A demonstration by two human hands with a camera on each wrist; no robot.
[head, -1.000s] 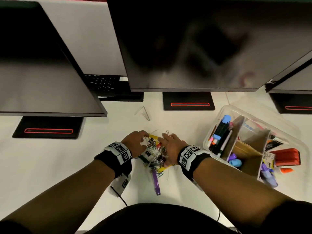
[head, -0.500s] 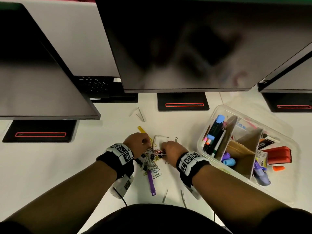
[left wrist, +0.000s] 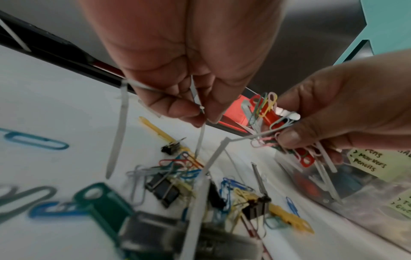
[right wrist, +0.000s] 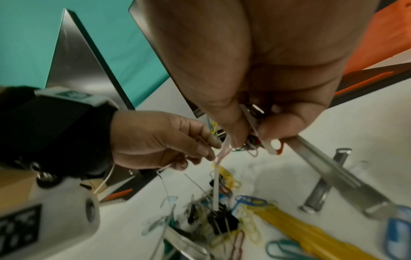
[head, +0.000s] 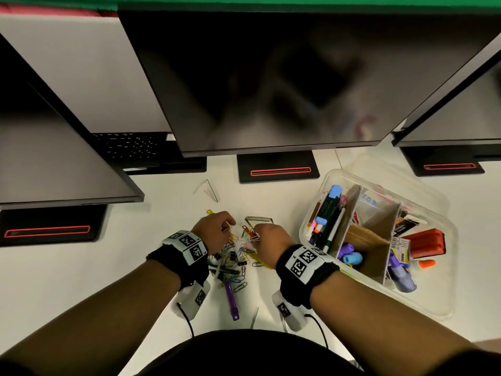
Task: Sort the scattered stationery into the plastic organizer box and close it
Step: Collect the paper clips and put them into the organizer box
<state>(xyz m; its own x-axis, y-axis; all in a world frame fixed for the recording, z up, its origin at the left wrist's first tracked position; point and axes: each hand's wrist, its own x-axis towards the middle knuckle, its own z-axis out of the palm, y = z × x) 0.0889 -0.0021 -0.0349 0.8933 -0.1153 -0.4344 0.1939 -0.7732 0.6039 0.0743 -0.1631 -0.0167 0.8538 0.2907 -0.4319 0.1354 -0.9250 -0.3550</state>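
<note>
- Hands first, head view: left hand (head: 214, 230) and right hand (head: 271, 237) hover over the clip pile (head: 233, 261) on the desk (head: 67, 280); the box (head: 379, 240) sits open just right of them, pens already in it.
- Left wrist view: left fingers (left wrist: 177, 107) pinch a thin white strip (left wrist: 200, 139) rising from the pile.
- Right wrist view: right fingers (right wrist: 278, 126) are closed round a clip bunch (right wrist: 251, 146).
- Step, as judged: gathering clips. Next calls for freeing the tangled strip, then carrying the bunch to a compartment.
</note>
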